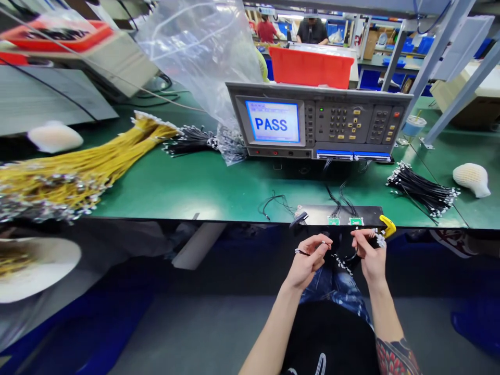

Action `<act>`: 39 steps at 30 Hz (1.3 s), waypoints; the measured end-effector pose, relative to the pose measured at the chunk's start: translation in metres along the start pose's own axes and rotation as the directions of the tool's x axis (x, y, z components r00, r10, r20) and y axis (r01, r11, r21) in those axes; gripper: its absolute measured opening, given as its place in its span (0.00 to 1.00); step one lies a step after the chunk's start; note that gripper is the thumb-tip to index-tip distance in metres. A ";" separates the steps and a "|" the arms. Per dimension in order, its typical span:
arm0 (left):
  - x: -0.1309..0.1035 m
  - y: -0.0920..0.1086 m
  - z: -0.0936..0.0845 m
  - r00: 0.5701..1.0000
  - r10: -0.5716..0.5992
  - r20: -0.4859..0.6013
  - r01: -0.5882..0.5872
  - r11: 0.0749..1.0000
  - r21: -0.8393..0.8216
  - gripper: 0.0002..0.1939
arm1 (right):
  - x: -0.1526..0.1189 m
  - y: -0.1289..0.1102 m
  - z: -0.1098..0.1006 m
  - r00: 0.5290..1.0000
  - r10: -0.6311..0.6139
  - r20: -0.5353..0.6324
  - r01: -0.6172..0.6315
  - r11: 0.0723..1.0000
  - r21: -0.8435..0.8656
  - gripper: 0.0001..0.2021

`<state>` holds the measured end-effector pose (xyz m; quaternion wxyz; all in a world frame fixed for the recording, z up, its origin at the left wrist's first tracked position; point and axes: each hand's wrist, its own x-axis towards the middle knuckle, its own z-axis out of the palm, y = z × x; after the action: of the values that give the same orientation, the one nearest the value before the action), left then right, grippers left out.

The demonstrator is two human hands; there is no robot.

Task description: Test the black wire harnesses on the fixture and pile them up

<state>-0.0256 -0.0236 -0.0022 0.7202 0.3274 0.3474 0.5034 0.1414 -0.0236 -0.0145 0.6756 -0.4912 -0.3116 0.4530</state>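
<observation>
My left hand [310, 259] is closed in front of the bench edge, pinching a short black cable with white connector ends [301, 252]. To its right, my right hand [369, 254] is closed around black cables whose white connectors [379, 239] stick out beside the fingers. More white connectors [344, 264] hang between the hands, above my lap. Just beyond the hands, a black fixture [310, 214] at the bench edge carries two small green boards [355, 221], wired to a tester [320, 122] whose screen reads PASS.
Yellow cable bundles [117, 151] lie on the green bench [195, 190] at left. Black cable bundles [424, 191] rest at right. A yellow clip-like piece [388, 226] juts from the fixture's right end. A plastic bag [207, 57] and red bin [311, 67] stand behind; people are farther back.
</observation>
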 end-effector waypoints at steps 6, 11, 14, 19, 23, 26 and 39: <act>0.006 0.002 0.013 0.998 -0.050 0.045 0.050 0.999 0.004 0.24 | 0.005 0.008 0.005 0.997 -0.077 -0.032 0.072 0.991 -0.116 0.17; 0.010 0.000 0.018 1.000 -0.012 0.010 0.011 0.999 0.053 0.25 | 0.010 0.015 0.000 0.984 -0.152 -0.092 0.133 0.972 -0.191 0.16; 0.012 -0.003 0.020 1.000 0.015 -0.011 -0.014 0.993 0.115 0.26 | 0.011 0.015 -0.001 0.983 -0.157 -0.094 0.136 0.971 -0.197 0.16; 0.015 -0.006 0.022 0.997 0.059 -0.052 -0.045 0.967 0.251 0.25 | 0.013 0.008 0.002 0.991 -0.103 -0.087 0.090 0.985 -0.147 0.16; 0.018 -0.008 0.021 0.989 0.112 -0.101 -0.072 0.938 0.339 0.22 | 0.013 0.003 0.006 0.994 -0.047 -0.096 0.040 0.997 -0.070 0.17; 0.020 -0.009 0.020 0.978 0.151 -0.141 -0.086 0.919 0.384 0.19 | 0.012 0.003 0.010 0.989 -0.071 -0.133 0.063 0.996 -0.066 0.16; 0.029 -0.015 0.024 0.921 0.308 -0.238 -0.176 0.874 0.452 0.15 | 0.012 0.014 0.007 0.987 -0.085 -0.138 0.072 0.993 -0.093 0.18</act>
<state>0.0094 -0.0030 -0.0061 0.5008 0.4357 0.5098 0.5473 0.1363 -0.0088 -0.0255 0.6911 -0.5386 -0.3016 0.3759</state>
